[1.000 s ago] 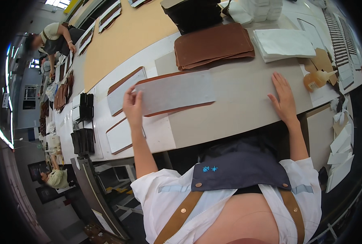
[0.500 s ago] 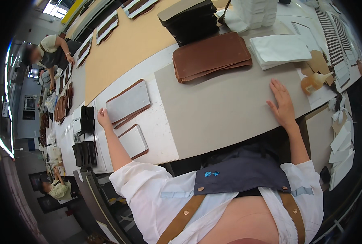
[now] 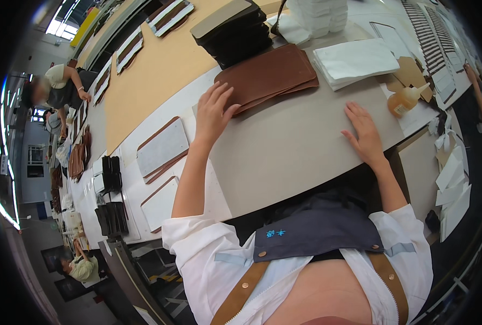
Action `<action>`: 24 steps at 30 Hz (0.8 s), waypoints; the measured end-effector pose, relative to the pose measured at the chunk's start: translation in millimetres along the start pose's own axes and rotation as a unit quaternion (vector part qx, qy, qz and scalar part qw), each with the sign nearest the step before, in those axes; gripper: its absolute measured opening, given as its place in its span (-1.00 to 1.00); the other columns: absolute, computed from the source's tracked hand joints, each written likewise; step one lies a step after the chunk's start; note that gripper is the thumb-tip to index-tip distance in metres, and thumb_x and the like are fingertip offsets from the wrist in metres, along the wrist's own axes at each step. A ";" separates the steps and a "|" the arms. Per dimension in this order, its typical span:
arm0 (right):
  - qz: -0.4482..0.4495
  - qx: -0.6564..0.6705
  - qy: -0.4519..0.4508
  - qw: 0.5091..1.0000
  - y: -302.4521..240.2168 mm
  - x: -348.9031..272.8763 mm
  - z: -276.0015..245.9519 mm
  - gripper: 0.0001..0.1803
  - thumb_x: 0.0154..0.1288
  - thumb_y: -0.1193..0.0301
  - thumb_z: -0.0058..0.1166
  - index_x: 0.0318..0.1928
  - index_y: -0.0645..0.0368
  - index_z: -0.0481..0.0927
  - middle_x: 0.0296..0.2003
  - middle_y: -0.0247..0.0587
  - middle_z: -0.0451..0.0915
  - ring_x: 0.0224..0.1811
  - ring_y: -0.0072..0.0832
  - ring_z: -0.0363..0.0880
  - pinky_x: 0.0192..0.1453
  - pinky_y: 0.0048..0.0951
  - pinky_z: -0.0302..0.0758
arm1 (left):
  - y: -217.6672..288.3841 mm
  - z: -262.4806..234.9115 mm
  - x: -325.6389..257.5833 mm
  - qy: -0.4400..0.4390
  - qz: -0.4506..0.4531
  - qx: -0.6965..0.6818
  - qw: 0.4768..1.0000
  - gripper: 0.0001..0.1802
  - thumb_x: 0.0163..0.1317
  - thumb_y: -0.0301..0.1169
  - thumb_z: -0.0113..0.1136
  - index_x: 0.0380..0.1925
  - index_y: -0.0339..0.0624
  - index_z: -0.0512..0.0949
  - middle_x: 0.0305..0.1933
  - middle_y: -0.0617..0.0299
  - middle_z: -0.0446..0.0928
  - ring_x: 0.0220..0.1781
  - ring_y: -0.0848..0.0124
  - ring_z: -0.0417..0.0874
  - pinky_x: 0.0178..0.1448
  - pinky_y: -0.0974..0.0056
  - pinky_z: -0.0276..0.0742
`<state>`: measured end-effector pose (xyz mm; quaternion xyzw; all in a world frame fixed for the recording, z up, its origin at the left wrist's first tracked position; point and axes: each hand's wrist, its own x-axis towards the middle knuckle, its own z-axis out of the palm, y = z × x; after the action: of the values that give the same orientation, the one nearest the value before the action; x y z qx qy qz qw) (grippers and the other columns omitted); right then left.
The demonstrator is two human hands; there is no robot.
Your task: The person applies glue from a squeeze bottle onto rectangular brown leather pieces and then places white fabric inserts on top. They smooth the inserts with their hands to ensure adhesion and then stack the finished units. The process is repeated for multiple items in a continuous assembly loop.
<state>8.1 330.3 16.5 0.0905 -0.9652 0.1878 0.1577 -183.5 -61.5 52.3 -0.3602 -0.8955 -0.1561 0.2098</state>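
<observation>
My left hand (image 3: pixel 215 111) is at the near left corner of a stack of brown leather pieces (image 3: pixel 268 76), its fingers apart and overlapping that edge; whether they touch it I cannot tell. My right hand (image 3: pixel 364 132) lies flat on the grey work mat (image 3: pixel 284 141), fingers stretched out, with nothing in it. Beyond it sits a stack of white sheets (image 3: pixel 356 60). A squeeze bottle of amber liquid (image 3: pixel 406 100) leans to the right of that hand. Left of my left forearm lie two brown-edged pieces with pale faces, a farther one (image 3: pixel 163 146) and a nearer one (image 3: pixel 161 206).
A tall stack of black pieces (image 3: pixel 235 40) stands behind the brown leather, beside a white pile (image 3: pixel 322 16). Bundles of black strips (image 3: pixel 111 216) lie at the left. Paper scraps (image 3: pixel 452 184) hang at the right. A co-worker (image 3: pixel 62 84) bends over the table's far left.
My left hand has moved right and away from me, from beside the pale-faced pieces to the brown leather stack. The right hand stays flat on the mat. The whole view has shifted slightly.
</observation>
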 end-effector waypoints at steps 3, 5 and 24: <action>0.004 0.004 0.002 1.000 0.8 -0.6 -0.3 -0.36 0.38 0.20 0.17 0.34 0.28 0.39 0.41 -0.01 0.35 0.49 -0.11 0.26 0.58 -0.08 0.14 | 18.4 19.0 19.0 -0.037 0.014 -0.041 0.998 -0.51 0.23 -0.22 0.40 0.13 -0.15 0.60 0.30 0.11 0.54 0.37 0.06 0.47 0.44 0.01 0.32; 0.010 0.001 0.007 1.000 1.8 -1.5 -0.2 -0.36 0.39 0.18 0.17 0.34 0.28 0.39 0.40 -0.01 0.36 0.49 -0.11 0.27 0.58 -0.08 0.15 | 13.3 29.1 24.1 -0.061 0.000 -0.082 0.995 -0.49 0.22 -0.20 0.40 0.14 -0.15 0.60 0.32 0.10 0.52 0.38 0.06 0.46 0.43 0.02 0.34; 0.015 0.047 0.048 0.998 6.9 -5.5 4.2 -0.44 0.42 0.13 0.15 0.25 0.27 0.49 0.36 -0.10 0.43 0.47 -0.18 0.31 0.57 -0.11 0.17 | 24.8 17.1 40.5 0.031 0.069 -0.083 0.994 -0.91 0.16 -0.54 0.37 -0.38 -0.24 0.62 -0.18 0.16 0.68 0.04 0.16 0.66 0.06 0.16 0.59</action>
<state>10.5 335.6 8.5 0.0746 -0.9479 0.2396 0.1963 -196.8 -13.5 60.5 -0.4319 -0.8457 -0.2265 0.2168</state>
